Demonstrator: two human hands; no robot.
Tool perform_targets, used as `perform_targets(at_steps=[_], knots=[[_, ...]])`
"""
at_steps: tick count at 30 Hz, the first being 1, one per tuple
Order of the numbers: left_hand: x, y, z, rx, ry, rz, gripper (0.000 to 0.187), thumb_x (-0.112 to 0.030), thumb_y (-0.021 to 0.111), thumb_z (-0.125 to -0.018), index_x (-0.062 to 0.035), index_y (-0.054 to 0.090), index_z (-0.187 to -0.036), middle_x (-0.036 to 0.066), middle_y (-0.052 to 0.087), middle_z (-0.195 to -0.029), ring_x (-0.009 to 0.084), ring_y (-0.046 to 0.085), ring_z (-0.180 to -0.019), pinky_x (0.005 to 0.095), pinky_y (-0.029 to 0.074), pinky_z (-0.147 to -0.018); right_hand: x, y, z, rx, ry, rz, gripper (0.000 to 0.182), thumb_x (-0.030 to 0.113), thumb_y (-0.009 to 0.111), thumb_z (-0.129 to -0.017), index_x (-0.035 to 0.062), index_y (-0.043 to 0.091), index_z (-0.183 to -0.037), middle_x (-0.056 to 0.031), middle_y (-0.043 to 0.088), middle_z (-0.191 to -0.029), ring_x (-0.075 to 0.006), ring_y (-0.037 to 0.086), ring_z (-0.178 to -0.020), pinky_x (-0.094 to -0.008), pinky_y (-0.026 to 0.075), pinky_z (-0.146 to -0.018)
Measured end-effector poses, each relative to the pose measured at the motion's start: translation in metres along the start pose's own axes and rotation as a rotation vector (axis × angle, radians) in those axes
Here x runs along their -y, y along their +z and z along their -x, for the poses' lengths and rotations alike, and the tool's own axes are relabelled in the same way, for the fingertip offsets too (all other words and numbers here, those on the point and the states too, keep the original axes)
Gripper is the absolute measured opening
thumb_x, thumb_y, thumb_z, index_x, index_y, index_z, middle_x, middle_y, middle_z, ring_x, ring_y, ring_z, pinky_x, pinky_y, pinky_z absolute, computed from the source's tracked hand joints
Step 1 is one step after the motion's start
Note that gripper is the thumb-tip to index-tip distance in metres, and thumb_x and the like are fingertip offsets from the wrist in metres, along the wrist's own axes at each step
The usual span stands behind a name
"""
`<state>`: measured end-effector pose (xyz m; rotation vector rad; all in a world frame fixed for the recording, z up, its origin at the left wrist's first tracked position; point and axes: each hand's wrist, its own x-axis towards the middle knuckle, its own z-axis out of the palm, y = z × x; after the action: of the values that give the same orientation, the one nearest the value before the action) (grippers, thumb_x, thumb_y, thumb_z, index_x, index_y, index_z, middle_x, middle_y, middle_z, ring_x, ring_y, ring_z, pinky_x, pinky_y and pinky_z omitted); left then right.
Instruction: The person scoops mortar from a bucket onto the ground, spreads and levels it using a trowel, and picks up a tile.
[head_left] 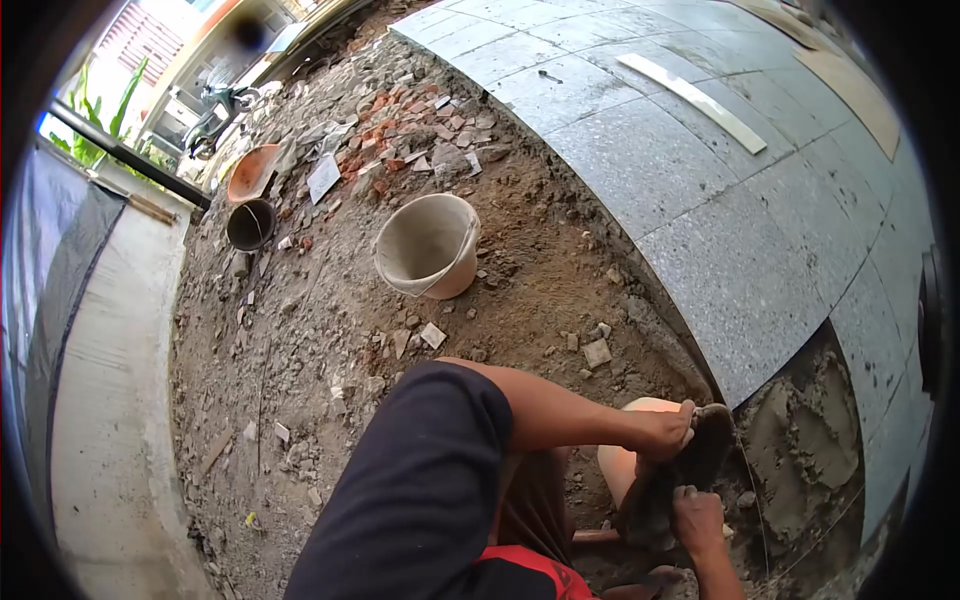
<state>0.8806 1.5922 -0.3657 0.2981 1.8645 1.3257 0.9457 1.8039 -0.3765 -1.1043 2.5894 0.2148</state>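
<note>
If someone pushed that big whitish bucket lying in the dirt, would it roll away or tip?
The bucket already lies tilted on its side, mouth open and looking empty, so it would probably feel light and shift easily. Its round wall might roll a little, though the rubble and lumpy dirt around it would likely stop it soon.

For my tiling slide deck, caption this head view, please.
Both hands grip a mortar-caked tool beside laid grey stone tiles; cement-stained bucket behind.

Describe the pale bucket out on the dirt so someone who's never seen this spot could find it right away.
Start at the grey paved tile floor and step off its edge onto the rubble-strewn dirt. There the pale bucket lies tipped, its open mouth showing. Unlike the smaller dark bucket and the orange basin farther off, it is cream-coloured, the largest, and nearest the tiles.
</note>
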Motion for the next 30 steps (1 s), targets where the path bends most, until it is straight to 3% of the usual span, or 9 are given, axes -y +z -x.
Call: perform_targets(at_steps=[2,6,11,16,17,19,22,26,30], knots=[[-0.008,0.006,-0.001,-0.003,0.034,-0.061,0.051,-0.024,0.028,-0.092,0.0181,0.013,-0.117,0.035,0.051,-0.098,0.0422,0.058,-0.087,0.0420,0.047,-0.078,-0.007,-0.020,0.006,-0.017,-0.092,0.045,0.004,0.009,0.055,-0.071,0.0072,0.052,-0.073,-0.0088,0.057,-0.069,-0.0224,0.061,-0.062,-0.0344,0.047,-0.055],[-0.006,0.027,-0.015,-0.015,0.015,-0.041,0.042,-0.022,0.032,-0.091,0.0111,0.018,-0.112,0.035,0.051,-0.098,0.0422,0.058,-0.086,0.0439,0.050,-0.071,-0.023,-0.047,-0.007,0.001,0.267,0.432,0.006,0.013,0.052,-0.077,0.0083,0.055,-0.080,-0.0054,0.058,-0.078,-0.0208,0.062,-0.067,-0.0317,0.047,-0.058],[0.037,0.062,-0.047,0.022,0.181,-0.031,0.039,-0.016,0.032,-0.088,0.0120,0.017,-0.111,0.032,0.054,-0.088,0.0412,0.060,-0.078,0.0411,0.051,-0.056,-0.050,0.024,-0.025,0.393,0.171,0.150,0.011,0.013,0.053,-0.076,0.0070,0.059,-0.084,-0.0110,0.063,-0.075,-0.0237,0.064,-0.068,-0.0346,0.049,-0.057],[0.002,0.031,0.010,0.158,0.161,0.066,0.044,-0.016,0.033,-0.087,0.0179,0.016,-0.110,0.028,0.054,-0.070,0.0368,0.061,-0.068,0.0387,0.049,-0.054,-0.077,0.068,-0.014,0.239,-0.081,-0.041,0.013,0.010,0.052,-0.072,0.0069,0.062,-0.079,-0.0152,0.063,-0.073,-0.0304,0.063,-0.069,-0.0379,0.049,-0.057],[0.027,0.045,-0.012,0.032,0.309,0.016,0.045,-0.019,0.032,-0.088,0.0195,0.019,-0.108,0.029,0.054,-0.071,0.0376,0.060,-0.070,0.0392,0.048,-0.057,-0.080,0.090,-0.009,0.222,-0.063,-0.123,0.015,0.011,0.053,-0.069,0.0064,0.062,-0.080,-0.0153,0.063,-0.075,-0.0310,0.062,-0.069,-0.0401,0.048,-0.058],[0.022,0.036,-0.006,-0.081,0.234,-0.059,0.043,-0.018,0.033,-0.088,0.0205,0.023,-0.106,0.028,0.053,-0.071,0.0375,0.057,-0.068,0.0396,0.046,-0.060,-0.068,0.077,0.002,0.234,0.050,-0.227,0.014,0.013,0.052,-0.069,0.0046,0.062,-0.073,-0.0172,0.062,-0.078,-0.0336,0.061,-0.071,-0.0423,0.049,-0.062],[0.014,0.018,0.013,-0.028,0.489,-0.071,0.030,-0.014,0.034,-0.090,0.0159,0.030,-0.093,0.030,0.050,-0.072,0.0407,0.053,-0.068,0.0430,0.041,-0.059,-0.045,0.064,0.013,0.356,0.086,-0.484,0.020,0.022,0.055,-0.071,0.0027,0.060,-0.071,-0.0188,0.059,-0.069,-0.0358,0.059,-0.071,-0.0441,0.049,-0.059],[0.015,0.024,0.008,-0.082,0.355,-0.167,0.027,-0.012,0.039,-0.091,0.0121,0.029,-0.093,0.025,0.048,-0.063,0.0382,0.051,-0.058,0.0420,0.038,-0.051,-0.017,0.075,0.024,0.344,0.162,-0.875,0.023,0.024,0.056,-0.071,0.0011,0.057,-0.070,-0.0211,0.057,-0.068,-0.0399,0.056,-0.069,-0.0443,0.045,-0.058],[0.029,0.024,0.009,-0.225,0.509,-0.313,0.027,-0.014,0.038,-0.092,0.0112,0.030,-0.095,0.024,0.050,-0.069,0.0362,0.051,-0.060,0.0398,0.040,-0.054,0.012,0.071,0.024,0.249,0.173,-1.111,0.021,0.021,0.056,-0.070,-0.0001,0.055,-0.073,-0.0218,0.057,-0.070,-0.0410,0.055,-0.069,-0.0434,0.043,-0.059]])
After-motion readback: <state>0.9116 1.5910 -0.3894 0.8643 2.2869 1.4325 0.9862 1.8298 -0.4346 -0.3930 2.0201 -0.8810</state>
